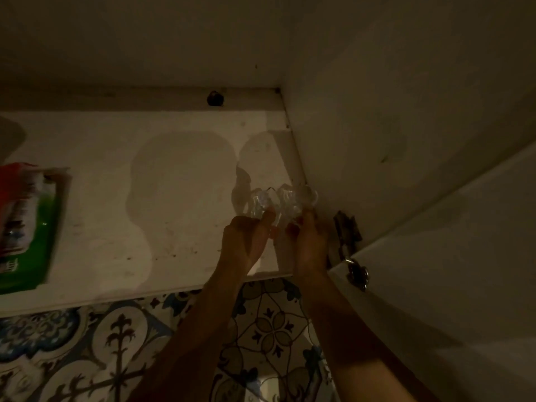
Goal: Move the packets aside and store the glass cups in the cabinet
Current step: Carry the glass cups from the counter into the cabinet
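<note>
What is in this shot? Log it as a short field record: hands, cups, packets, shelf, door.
left hand: grips a cup near the shelf's right end
right hand: grips a second cup beside it
cups: clear glass, close together at the cabinet's right wall; whether they rest on the shelf cannot be told
packets: red and green, at the shelf's far left, apart from the cups
shelf: white, stained, bare in the middle
door: open at right, hinge showing
light: dim
</note>
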A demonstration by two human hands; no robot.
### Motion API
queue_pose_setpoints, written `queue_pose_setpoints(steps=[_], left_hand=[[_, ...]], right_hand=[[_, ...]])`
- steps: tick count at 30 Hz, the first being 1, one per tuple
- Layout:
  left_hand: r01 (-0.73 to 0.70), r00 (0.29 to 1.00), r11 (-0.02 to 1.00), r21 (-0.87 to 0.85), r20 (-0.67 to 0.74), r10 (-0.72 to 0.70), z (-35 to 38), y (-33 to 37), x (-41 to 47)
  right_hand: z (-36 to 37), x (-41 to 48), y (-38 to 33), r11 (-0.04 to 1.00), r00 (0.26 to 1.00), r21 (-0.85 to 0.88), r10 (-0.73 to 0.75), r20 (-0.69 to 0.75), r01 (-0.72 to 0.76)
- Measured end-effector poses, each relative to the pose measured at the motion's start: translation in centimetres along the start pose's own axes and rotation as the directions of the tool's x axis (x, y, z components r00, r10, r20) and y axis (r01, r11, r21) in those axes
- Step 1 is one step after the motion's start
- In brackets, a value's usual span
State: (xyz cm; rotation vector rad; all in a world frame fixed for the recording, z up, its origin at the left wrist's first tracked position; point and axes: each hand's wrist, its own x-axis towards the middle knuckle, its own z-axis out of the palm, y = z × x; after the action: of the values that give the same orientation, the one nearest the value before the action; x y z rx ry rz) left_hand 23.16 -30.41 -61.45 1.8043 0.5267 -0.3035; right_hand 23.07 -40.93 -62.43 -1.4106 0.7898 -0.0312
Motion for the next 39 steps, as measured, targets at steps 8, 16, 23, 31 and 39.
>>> queue_pose_setpoints(steps=[8,16,23,31,39], left_hand=[[-0.29,0.93,0.954,0.078,-0.211,0.3,0.8,-1.3,-0.1],[-0.337,0.936,0.933,-0.123,-0.146,0.319,2.8,-0.8,0.2],[-0.317,0.943,0.932,-0.178,-0.161,0.29,3.3,-1.7,1.4],[-0.361,0.927,0.929,-0.084,-0.143,0.347,2.9,-1.4,0.9],[-0.323,0.944,0.946,-0.02,-0.08,0.321,1.1,-1.1,-1.9]], right_hand=[[1.2,0.3,1.0,0.996,0.989,0.017,-0.084,-0.124,0.087],[0.9,0.9,1.1,0.993,0.972,0.0,-0.116,-0.207,0.118],[1.8,0.7,0.4,0.992,0.946,0.076,-0.068,-0.317,0.096],[2.2,0.8,0.5,0.995,0.939,0.072,-0.036,-0.343,0.065],[2.2,0.1,0.7,0.985,0.973,0.158,0.106,-0.206,-0.073]])
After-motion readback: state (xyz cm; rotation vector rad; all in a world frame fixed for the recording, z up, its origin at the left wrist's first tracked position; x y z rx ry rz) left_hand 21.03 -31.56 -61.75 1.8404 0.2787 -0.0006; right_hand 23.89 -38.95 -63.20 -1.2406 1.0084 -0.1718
